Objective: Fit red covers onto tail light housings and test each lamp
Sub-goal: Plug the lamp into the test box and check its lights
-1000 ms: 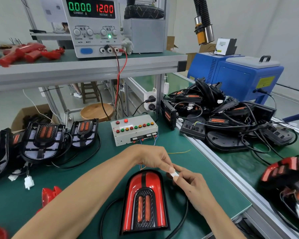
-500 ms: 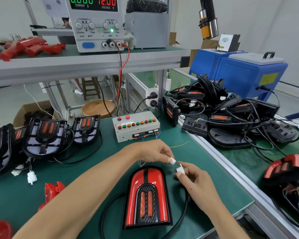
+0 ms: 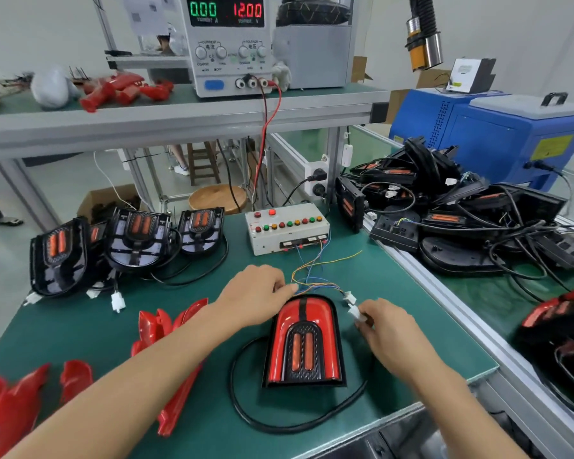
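A tail lamp (image 3: 304, 339) with its red cover fitted lies on the green mat in front of me, its black cable looping round the near side. My right hand (image 3: 388, 332) pinches the lamp's white plug (image 3: 355, 314) just right of the lamp. The test box's white plug (image 3: 349, 298) lies a short gap above it, apart from it. My left hand (image 3: 256, 296) sits at the lamp's top left, its fingertips pinching the thin coloured wires (image 3: 312, 286) that run back to the test box (image 3: 287, 226).
Loose red covers (image 3: 166, 329) lie left of the lamp. Uncovered black housings (image 3: 136, 236) stand at the back left. The power supply (image 3: 229, 44) on the shelf reads 0.00 and 12.00. A pile of housings and cables (image 3: 461, 220) and covered lamps (image 3: 560, 326) fill the right bench.
The two white plugs, held together a second ago, are now apart. My left hand has slid from the tester's plug back onto its wires. The view has tilted and widened.
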Available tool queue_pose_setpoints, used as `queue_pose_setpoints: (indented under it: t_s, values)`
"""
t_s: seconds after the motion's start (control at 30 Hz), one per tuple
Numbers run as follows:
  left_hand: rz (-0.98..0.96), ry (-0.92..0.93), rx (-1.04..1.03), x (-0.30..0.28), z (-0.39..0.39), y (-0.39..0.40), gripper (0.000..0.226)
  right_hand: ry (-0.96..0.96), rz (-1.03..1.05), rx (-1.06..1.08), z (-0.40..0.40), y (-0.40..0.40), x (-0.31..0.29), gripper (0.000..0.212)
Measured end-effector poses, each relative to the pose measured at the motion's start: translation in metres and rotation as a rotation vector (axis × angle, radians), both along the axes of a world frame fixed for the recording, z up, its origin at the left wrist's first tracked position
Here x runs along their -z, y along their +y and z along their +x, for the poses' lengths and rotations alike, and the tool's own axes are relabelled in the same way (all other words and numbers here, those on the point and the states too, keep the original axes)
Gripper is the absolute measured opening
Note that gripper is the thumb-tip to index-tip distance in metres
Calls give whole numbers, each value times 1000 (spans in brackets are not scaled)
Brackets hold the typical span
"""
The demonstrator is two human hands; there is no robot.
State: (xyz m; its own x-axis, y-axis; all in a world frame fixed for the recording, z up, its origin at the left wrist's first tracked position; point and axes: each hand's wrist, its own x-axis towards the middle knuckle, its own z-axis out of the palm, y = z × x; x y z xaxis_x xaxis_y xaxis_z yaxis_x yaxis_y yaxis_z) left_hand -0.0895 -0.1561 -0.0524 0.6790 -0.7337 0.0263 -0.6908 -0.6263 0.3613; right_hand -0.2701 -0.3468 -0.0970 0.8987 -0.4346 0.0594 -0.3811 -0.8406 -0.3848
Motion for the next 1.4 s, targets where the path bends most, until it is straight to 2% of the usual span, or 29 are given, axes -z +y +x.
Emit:
queue_pose_setpoints:
  t_s: [0.1, 0.2, 0.33, 0.43, 0.57, 0.67, 0.73, 0.8, 0.9, 1.1, 1.27, 1.33, 1.4]
  values:
    - [110, 80, -60, 9, -17, 25, 61, 37, -81, -32, 5, 1, -7, 14]
    - [176, 178, -74, 18, -32, 35, 70, 20, -94, -48, 4, 3, -12, 12]
    - [191, 286, -109, 21, -43, 35, 58, -32, -110, -43, -1, 3, -17, 8]
    - [141, 417, -162, 22, -45, 35, 53, -160, -67, -33, -7, 6, -18, 12]
    - [25, 562, -218, 26, -51, 36, 40, -386, 180, -48, -12, 16, -12, 22]
    - [-38, 605, -222, 25, -56, 37, 35, -406, 283, -77, -11, 23, -8, 39]
    - [-64, 606, -209, 24, -60, 39, 36, -397, 358, -100, -11, 26, -8, 39]
    - [-120, 621, -192, 25, -65, 41, 32, -458, 422, -106, -10, 29, -10, 28]
    - [-258, 665, -182, 25, -74, 44, 28, -563, 408, -66, -4, 29, -15, 14]
    - [-554, 723, -332, 42, -96, 39, 31, -582, 480, -59, -8, 27, -16, 45]
    - [-893, 856, -495, 39, -100, 32, 24, -591, 800, 234, -26, 18, 3, 47]
    - [-1014, 972, -481, 35, -104, 31, 22, -588, 829, 279, -35, 20, 9, 48]
    - [-1066, 1053, -453, 32, -112, 28, 24, -522, 769, 335, -40, 19, 13, 39]
